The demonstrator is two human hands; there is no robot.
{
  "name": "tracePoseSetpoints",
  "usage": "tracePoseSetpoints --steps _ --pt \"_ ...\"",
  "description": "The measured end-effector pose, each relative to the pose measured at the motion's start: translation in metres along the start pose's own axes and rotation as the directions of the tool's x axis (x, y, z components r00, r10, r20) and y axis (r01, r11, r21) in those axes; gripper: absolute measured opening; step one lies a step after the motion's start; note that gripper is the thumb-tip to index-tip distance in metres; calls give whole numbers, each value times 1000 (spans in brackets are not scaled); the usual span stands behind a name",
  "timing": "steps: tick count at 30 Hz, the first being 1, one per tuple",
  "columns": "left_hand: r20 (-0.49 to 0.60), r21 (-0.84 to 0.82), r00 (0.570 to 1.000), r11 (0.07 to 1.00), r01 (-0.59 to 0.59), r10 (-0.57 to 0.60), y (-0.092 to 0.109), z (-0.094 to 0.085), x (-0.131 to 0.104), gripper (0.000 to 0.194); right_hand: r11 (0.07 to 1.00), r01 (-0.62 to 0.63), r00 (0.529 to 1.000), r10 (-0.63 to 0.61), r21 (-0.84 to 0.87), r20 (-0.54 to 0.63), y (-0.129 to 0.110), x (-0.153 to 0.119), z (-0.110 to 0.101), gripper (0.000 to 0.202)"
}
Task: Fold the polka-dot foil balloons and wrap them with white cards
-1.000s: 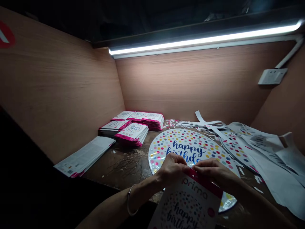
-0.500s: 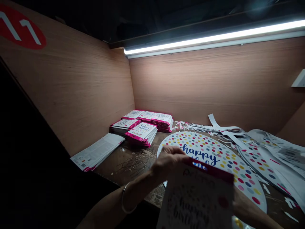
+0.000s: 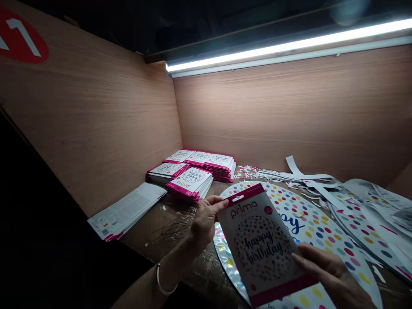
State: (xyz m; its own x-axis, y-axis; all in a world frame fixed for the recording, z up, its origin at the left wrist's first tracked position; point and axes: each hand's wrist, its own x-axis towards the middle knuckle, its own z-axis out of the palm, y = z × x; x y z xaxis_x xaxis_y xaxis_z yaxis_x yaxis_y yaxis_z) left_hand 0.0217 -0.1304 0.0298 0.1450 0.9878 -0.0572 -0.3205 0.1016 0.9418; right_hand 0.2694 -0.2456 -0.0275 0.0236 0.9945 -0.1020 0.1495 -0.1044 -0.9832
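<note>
Between my two hands is a flat printed packet (image 3: 262,246), white with pink ends, marked "prima" and "happy birthday", tilted with its front toward me. My left hand (image 3: 206,216) pinches its upper left corner near the hang hole. At the lower right edge, my right hand (image 3: 331,272) grips it between thumb and fingers. Beneath the packet lies a large round dotted foil balloon (image 3: 322,227), with part of its blue lettering covered. Several stacks of like packets (image 3: 189,180) stand to the left of my left hand.
White printed packets (image 3: 128,210) lie back side up at the table's left edge. White strips (image 3: 299,176), paper scraps and more dotted sheets (image 3: 360,223) spread across the right. Dark thin strands (image 3: 175,227) lie on the table (image 3: 151,234). Wooden panels (image 3: 273,107) close the left and back under a light tube (image 3: 289,45).
The packet has risen and turned, and its whole front now shows. My left hand has shifted left and down. My right hand has come into view at the packet's right edge.
</note>
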Motion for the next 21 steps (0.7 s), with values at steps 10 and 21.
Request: tracePoseSetpoints --steps 10,21 --pt "207 260 935 938 230 -287 25 -44 35 19 978 106 948 -155 -181 -279 -18 73 -41 58" --pt "-532 -186 843 982 -25 -79 64 -52 232 29 744 342 915 -402 -574 24 51 60 -2 24"
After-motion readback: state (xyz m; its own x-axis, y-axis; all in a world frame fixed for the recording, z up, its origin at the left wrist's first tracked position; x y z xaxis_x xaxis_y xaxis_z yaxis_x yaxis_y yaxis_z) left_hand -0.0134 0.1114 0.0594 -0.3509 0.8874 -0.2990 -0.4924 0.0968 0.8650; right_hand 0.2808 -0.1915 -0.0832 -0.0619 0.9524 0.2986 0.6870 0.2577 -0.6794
